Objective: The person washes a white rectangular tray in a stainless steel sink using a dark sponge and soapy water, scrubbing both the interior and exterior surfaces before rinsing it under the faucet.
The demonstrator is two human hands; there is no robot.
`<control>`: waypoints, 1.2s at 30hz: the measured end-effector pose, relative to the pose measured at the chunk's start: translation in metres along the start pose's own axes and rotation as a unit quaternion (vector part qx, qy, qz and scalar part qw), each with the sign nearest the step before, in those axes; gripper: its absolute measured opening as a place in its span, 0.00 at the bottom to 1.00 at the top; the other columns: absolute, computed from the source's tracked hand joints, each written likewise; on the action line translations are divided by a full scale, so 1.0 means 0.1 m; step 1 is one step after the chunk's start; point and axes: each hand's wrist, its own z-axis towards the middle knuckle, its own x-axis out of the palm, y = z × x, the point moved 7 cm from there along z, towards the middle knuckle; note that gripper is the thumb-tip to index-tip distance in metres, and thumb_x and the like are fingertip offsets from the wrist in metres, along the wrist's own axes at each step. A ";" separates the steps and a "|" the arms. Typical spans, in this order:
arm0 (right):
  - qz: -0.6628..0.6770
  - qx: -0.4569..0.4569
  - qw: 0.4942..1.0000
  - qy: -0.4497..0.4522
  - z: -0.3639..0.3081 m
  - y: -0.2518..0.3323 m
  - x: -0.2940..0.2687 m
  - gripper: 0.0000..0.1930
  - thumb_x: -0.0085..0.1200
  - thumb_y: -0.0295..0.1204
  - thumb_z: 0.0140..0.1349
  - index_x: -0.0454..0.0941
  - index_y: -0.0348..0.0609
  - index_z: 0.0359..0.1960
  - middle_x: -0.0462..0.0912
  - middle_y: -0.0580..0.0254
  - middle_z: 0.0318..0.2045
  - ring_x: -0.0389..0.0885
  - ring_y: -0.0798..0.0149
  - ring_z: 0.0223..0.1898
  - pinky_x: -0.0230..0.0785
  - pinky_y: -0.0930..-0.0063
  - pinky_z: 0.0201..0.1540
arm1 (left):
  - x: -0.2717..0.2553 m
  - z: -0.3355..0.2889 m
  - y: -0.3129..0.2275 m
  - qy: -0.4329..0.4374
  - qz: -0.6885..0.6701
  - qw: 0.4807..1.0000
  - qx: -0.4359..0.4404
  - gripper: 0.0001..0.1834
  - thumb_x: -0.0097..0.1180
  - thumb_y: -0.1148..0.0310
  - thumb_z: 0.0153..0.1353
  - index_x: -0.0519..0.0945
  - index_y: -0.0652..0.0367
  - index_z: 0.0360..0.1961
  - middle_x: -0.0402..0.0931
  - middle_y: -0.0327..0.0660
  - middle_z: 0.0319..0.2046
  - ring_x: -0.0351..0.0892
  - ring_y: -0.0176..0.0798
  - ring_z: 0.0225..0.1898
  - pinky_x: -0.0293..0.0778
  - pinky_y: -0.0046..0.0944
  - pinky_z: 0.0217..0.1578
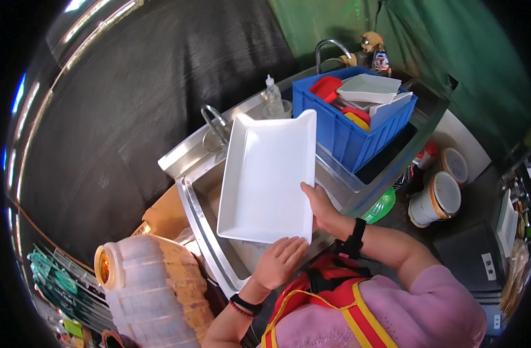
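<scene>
Tilted over the steel sink [187, 200] is a white rectangular tray [268, 174] with raised sides and a cut-away far end. My right hand [320, 207] grips its right edge, thumb over the rim and the other fingers hidden beneath. At the near right corner, my left hand [282, 261] touches the tray's near wall. Its fingers are stretched out flat and its thumb is hidden. A curved faucet [215, 123] stands just beyond the tray's left side.
A blue crate [335, 130] of trays and red and yellow pieces stands right of the sink. A clear bottle [273, 95] sits behind. White buckets [435, 200] and a green basket [381, 207] are at right. A large plastic drum [146, 290] stands at the near left.
</scene>
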 end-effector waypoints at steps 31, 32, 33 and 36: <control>0.309 -0.345 0.734 -0.496 -3.38 1.34 -5.42 0.20 0.43 0.36 0.65 0.62 0.39 0.55 0.73 0.57 0.46 0.74 0.60 0.48 0.70 0.61 0.50 | 2.57 2.36 -1.25 0.175 -0.223 0.958 -0.048 0.09 0.48 0.74 0.61 0.79 0.62 0.38 0.78 0.49 0.36 0.78 0.52 0.39 0.72 0.44 0.42; 0.318 -0.351 0.713 -0.518 -3.47 1.37 -5.61 0.19 0.43 0.36 0.66 0.61 0.40 0.55 0.72 0.56 0.47 0.74 0.60 0.49 0.70 0.61 0.51 | 2.72 2.46 -1.30 0.200 -0.218 0.954 -0.052 0.09 0.48 0.73 0.61 0.79 0.62 0.38 0.79 0.49 0.36 0.78 0.51 0.39 0.73 0.43 0.42; 0.319 -0.355 0.708 -0.521 -3.55 1.46 -5.80 0.19 0.43 0.36 0.66 0.61 0.40 0.55 0.72 0.56 0.47 0.74 0.60 0.49 0.70 0.61 0.51 | 2.82 2.52 -1.36 0.201 -0.220 0.953 -0.045 0.09 0.48 0.73 0.61 0.79 0.62 0.38 0.79 0.49 0.36 0.78 0.51 0.39 0.73 0.43 0.42; 0.308 -0.441 0.632 -0.558 -4.01 1.65 -6.54 0.18 0.41 0.36 0.67 0.62 0.38 0.54 0.73 0.55 0.45 0.74 0.61 0.46 0.69 0.64 0.49 | 3.08 2.70 -1.55 0.220 -0.231 0.947 -0.043 0.09 0.47 0.73 0.61 0.79 0.62 0.37 0.79 0.48 0.34 0.79 0.49 0.38 0.74 0.43 0.41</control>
